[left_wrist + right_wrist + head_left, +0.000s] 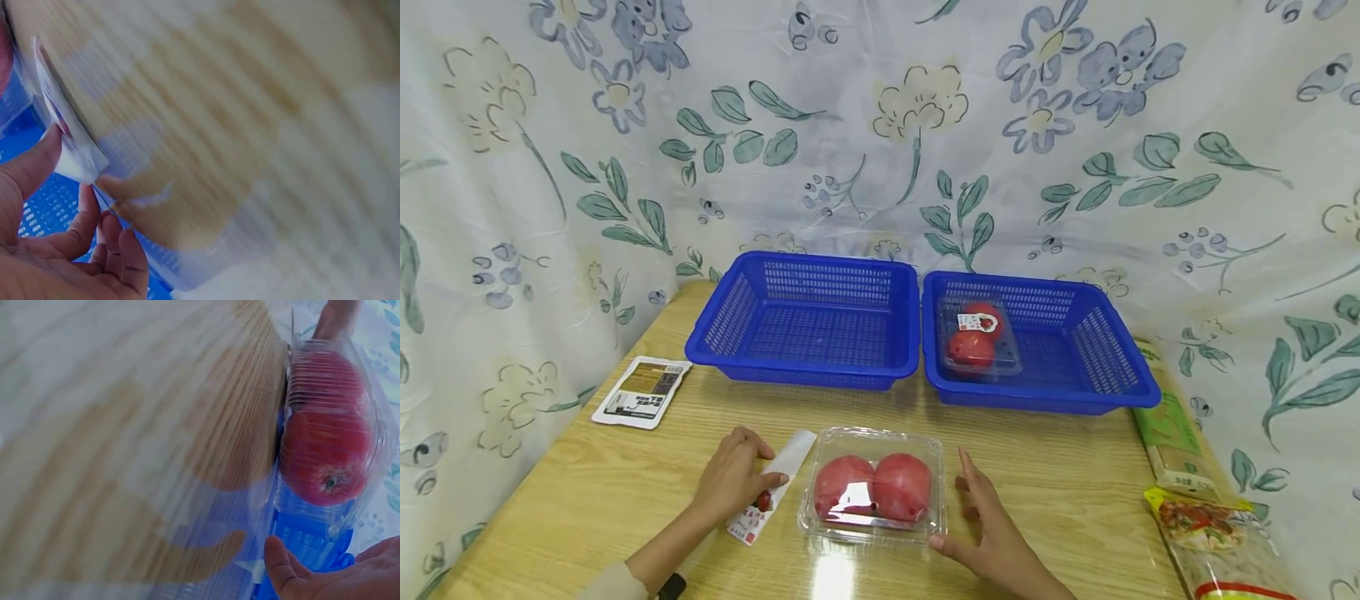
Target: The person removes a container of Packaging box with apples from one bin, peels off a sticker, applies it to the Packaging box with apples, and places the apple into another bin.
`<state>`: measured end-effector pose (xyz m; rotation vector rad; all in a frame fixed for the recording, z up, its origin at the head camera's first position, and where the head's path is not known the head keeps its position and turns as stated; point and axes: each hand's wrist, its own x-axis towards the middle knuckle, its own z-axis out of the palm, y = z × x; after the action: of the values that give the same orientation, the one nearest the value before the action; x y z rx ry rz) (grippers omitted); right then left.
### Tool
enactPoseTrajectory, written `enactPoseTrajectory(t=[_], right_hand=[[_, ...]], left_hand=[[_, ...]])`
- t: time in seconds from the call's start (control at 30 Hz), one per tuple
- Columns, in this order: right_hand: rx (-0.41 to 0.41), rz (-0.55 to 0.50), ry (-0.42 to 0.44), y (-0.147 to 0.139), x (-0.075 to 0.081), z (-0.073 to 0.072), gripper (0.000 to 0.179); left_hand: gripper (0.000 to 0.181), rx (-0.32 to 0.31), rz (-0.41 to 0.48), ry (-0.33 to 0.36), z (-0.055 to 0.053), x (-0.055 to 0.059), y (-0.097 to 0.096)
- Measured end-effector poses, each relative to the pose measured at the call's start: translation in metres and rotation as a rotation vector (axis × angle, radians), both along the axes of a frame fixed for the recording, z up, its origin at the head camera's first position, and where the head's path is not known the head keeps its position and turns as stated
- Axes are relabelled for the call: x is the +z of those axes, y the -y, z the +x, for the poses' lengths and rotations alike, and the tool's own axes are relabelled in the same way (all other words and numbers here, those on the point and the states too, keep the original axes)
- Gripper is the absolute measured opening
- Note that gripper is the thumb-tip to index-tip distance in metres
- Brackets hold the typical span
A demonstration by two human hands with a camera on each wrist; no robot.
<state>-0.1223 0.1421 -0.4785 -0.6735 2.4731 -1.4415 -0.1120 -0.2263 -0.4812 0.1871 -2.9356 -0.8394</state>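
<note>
My left hand (735, 475) pinches a long white paper label (789, 458) lying on the table. In the left wrist view the thumb is on the face of the label (72, 140), and the index fingertip is at its edge. The label carries a red fruit picture and red print. Just right of it sits a closed clear plastic box (942, 467) with two large red round fruits (902, 487) inside. My right hand (992, 533) is beside the box's right side, fingers extended and holding nothing. In the right wrist view its fingertips are close by the box (369, 425).
Behind stand two blue plastic baskets: the left one (801, 368) and the right one (1037, 398), which holds a labelled box of red fruit (972, 346). A white flat packet (642, 392) lies at left. A green packet (1176, 442) and a clear food bag (1225, 550) lie at right.
</note>
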Motion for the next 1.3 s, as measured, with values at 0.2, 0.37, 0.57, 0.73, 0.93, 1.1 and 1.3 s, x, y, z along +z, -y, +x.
enactPoseTrajectory(t=[0.2,0.37,0.57,0.73,0.93,1.1,1.3], right_hand=[[0.010,-0.019,-0.047,-0.002,-0.002,0.000,0.108],[0.026,-0.032,-0.087,-0.004,-0.002,0.000,0.107],[0.028,-0.028,-0.099,-0.005,-0.001,0.000,0.106],[0.000,-0.013,-0.038,-0.005,0.000,0.000,0.107],[-0.014,-0.006,-0.098,-0.006,0.005,-0.001,0.108],[-0.051,0.025,-0.102,-0.006,0.012,-0.004,0.109],[-0.096,0.029,-0.257,-0.004,0.024,-0.010,0.110]], left_hand=[[0.020,0.020,0.072,0.069,0.000,-0.002,-0.001],[0.024,0.067,0.293,0.131,0.002,-0.001,-0.001],[0.032,0.068,0.369,0.132,0.003,0.000,-0.001],[0.037,0.080,0.345,0.140,0.001,0.000,0.001],[0.040,0.105,0.420,0.106,-0.002,0.004,0.005],[0.026,0.125,0.538,0.108,-0.004,0.020,0.012],[0.037,0.157,0.665,0.129,-0.005,0.048,0.017]])
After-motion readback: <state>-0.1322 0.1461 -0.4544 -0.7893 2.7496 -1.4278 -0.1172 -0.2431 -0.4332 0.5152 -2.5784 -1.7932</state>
